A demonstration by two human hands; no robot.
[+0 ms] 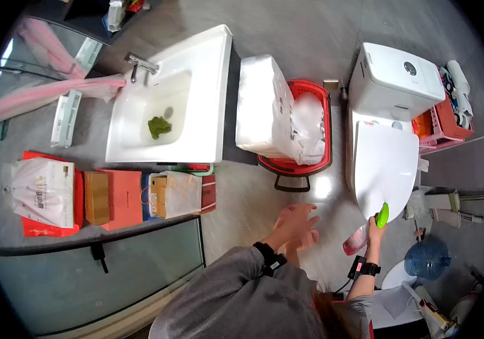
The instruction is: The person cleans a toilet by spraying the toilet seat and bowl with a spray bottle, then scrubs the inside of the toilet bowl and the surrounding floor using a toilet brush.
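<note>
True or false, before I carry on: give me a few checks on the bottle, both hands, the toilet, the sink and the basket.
1. The right hand holds the spray bottle. True.
2. The toilet lid stands raised. False: it is down.
3. A green cloth lies in the sink. True.
4. The left hand is gripping the tap. False: it is well apart from the sink, seen against the floor.
5. The red basket is between the sink and the toilet. True.
6. The blue jug is inside the basket. False: it is on the far side of the toilet from the basket.
</note>
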